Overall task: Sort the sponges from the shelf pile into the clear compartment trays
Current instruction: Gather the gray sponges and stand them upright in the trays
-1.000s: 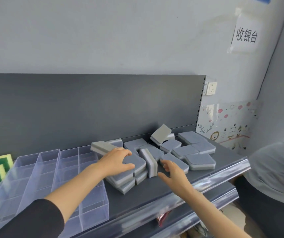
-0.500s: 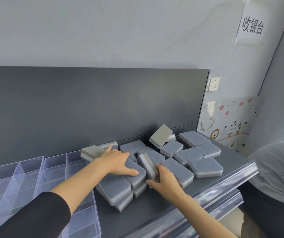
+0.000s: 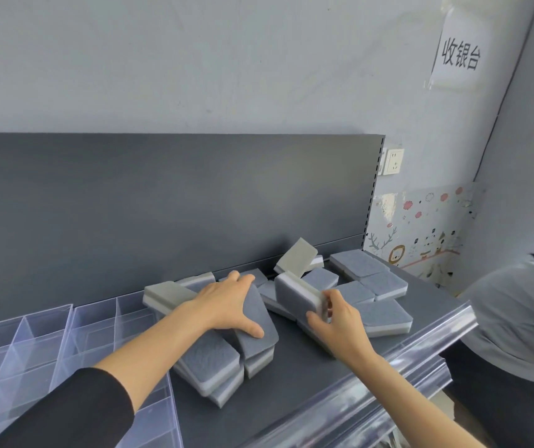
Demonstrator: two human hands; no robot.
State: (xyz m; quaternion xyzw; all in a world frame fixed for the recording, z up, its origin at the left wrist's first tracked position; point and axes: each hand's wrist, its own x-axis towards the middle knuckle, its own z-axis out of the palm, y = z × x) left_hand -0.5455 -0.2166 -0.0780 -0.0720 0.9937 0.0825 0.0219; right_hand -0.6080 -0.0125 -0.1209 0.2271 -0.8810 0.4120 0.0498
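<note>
Several grey-and-white sponges lie in a pile [image 3: 367,286] on the dark shelf [image 3: 291,392]. My left hand [image 3: 227,305] grips a grey sponge [image 3: 257,321] tilted on edge atop a low stack [image 3: 210,363], thumb on its face. In my right hand [image 3: 335,318] is another sponge [image 3: 296,294], held on its edge and raised off the pile. Clear compartment trays [image 3: 49,347] stand at the left of the shelf, and the compartments in view hold nothing.
A dark back panel [image 3: 162,205] rises behind the shelf. A clear plastic price rail [image 3: 398,360] runs along the front edge. Another person in a light top [image 3: 518,318] stands at the right. A wall socket [image 3: 395,161] sits beyond the panel.
My right hand has lifted the upright sponge off the pile. My left hand has tipped a sponge up on its edge. The view has shifted right, so less of the trays shows.
</note>
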